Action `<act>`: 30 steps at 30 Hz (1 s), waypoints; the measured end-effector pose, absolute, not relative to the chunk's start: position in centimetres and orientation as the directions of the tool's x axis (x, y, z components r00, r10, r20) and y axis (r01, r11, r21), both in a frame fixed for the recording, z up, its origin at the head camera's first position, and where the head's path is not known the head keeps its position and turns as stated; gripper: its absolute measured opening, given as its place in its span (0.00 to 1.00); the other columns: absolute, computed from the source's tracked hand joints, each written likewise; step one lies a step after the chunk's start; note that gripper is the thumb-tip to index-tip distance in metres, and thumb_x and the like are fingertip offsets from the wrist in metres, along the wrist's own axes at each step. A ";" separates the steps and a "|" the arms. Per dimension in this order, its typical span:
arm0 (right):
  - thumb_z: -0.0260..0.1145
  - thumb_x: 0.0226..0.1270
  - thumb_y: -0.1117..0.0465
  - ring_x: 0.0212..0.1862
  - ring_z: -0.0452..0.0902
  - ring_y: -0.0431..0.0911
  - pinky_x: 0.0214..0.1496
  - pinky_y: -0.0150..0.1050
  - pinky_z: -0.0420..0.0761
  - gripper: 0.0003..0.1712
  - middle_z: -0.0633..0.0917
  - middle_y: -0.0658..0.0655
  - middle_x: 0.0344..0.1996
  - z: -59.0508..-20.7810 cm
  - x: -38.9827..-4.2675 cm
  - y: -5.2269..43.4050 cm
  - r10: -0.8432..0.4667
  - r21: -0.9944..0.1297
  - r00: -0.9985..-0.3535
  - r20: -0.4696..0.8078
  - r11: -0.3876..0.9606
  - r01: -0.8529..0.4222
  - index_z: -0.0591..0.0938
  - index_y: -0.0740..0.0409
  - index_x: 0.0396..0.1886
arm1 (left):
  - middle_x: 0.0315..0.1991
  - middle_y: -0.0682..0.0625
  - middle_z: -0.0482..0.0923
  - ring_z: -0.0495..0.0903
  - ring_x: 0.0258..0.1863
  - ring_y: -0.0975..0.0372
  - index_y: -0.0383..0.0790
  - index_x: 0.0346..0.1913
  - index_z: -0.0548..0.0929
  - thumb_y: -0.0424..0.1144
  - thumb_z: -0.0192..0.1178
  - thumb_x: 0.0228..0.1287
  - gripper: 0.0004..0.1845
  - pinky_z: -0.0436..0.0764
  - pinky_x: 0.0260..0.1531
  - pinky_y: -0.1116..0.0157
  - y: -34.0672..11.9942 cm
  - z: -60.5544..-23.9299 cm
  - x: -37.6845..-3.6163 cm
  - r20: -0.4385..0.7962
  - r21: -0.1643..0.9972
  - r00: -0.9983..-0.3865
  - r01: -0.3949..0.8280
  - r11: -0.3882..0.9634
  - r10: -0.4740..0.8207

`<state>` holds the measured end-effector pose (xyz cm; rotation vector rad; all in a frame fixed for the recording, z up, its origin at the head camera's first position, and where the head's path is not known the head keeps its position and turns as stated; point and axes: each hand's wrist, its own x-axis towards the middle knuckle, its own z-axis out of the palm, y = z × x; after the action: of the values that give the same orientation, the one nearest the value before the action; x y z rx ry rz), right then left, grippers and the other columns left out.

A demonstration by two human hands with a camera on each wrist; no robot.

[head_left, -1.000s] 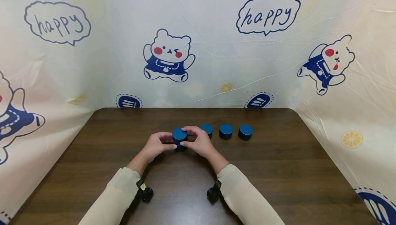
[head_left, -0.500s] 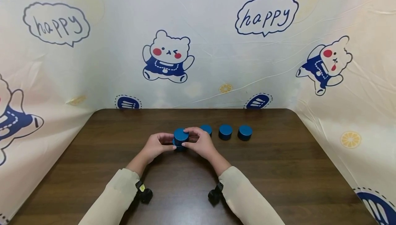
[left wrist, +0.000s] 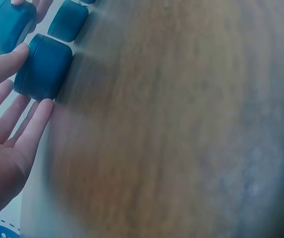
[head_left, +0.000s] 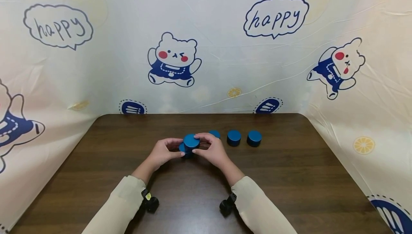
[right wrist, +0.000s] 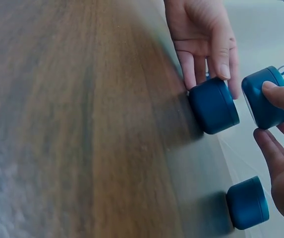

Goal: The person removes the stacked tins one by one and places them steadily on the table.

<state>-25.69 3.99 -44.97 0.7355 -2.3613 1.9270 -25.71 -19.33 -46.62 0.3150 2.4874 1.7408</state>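
The small round blue puck (head_left: 191,141) was up off the worktop, pinched in the right hand (head_left: 212,152) between thumb and fingers (right wrist: 275,94), sitting just above and a bit to the right of a second blue puck of the same kind (head_left: 182,148). That lower one (right wrist: 213,105) was flat on the dark brown wooden worktop (head_left: 289,177), and the left hand (head_left: 162,152) was steadying it, fingers (left wrist: 5,67) mostly straight and resting against its side, thumb on one side and fingertips on the other. From the left wrist view you could see the held puck (left wrist: 8,25) floating just off the lower one (left wrist: 43,67), not touching as far as I could tell.

Further right, three more blue pucks sat in a row on the worktop: one (head_left: 214,134) half hidden behind the right hand, then one (head_left: 234,138) and another (head_left: 254,138), each a little apart. Both arms had cream sleeves (head_left: 122,205). A pale plastic sheet with cartoon bears and "happy" bubbles (head_left: 276,16) hung behind and round the sides.
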 end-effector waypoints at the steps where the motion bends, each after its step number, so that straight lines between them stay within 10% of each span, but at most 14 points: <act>1: 0.73 0.56 0.73 0.55 0.78 0.59 0.60 0.57 0.74 0.25 0.78 0.65 0.56 -44.6 -25.4 4.1 -0.352 -0.926 -0.888 0.296 0.124 -0.358 0.80 0.64 0.56 | 0.51 0.45 0.83 0.80 0.52 0.52 0.38 0.56 0.82 0.38 0.75 0.52 0.27 0.76 0.56 0.51 -19.3 -46.6 -25.7 0.046 0.935 -0.975 0.119 0.336 0.218; 30: 0.73 0.55 0.74 0.54 0.78 0.59 0.57 0.57 0.75 0.25 0.79 0.66 0.56 -41.0 -22.7 8.0 -0.269 -0.920 -0.908 0.321 0.138 -0.366 0.80 0.68 0.55 | 0.52 0.45 0.82 0.79 0.52 0.52 0.42 0.54 0.84 0.40 0.75 0.52 0.24 0.77 0.55 0.51 -19.1 -46.1 -25.9 -0.040 0.897 -0.984 0.041 0.440 0.172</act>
<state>-22.69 8.03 -40.99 0.6460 -2.3100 1.9061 -25.87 -19.12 -46.11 0.1904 2.5581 1.5873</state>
